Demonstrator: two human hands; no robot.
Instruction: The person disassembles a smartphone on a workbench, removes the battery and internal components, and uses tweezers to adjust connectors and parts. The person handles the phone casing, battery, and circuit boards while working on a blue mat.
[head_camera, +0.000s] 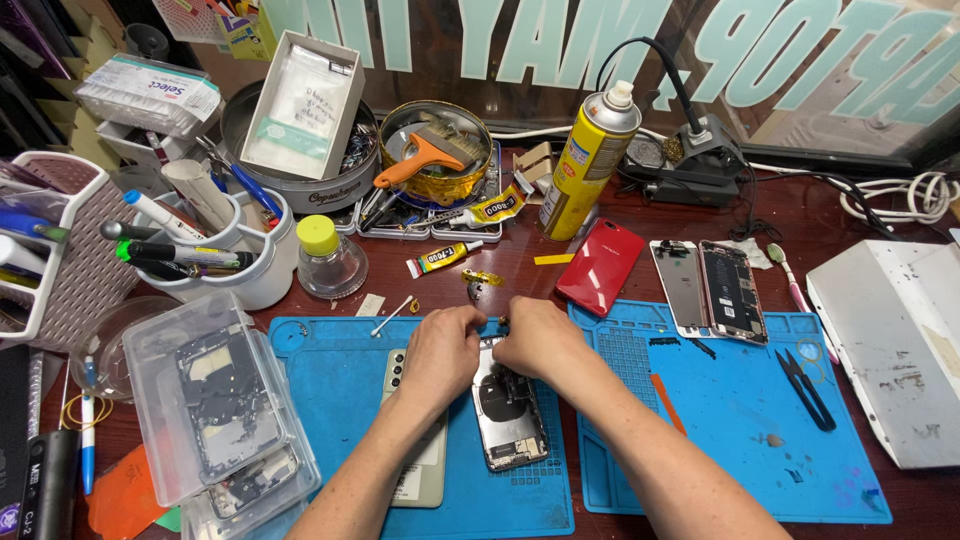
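on the left blue repair mat (330, 400), my left hand (440, 350) and right hand (540, 338) meet over the top end of an opened phone chassis (510, 420).

both sets of fingers are curled tight there, but i cannot tell whether they pinch a part or just press. i judge the chassis light, stiff and fragile inside, best held by its side rails. a second phone (425, 470) lies touching my left wrist; the mat edge sits close on the right, with open room on the right mat (740, 440) between the orange pry tool (668, 402) and the black tweezers (806, 388).
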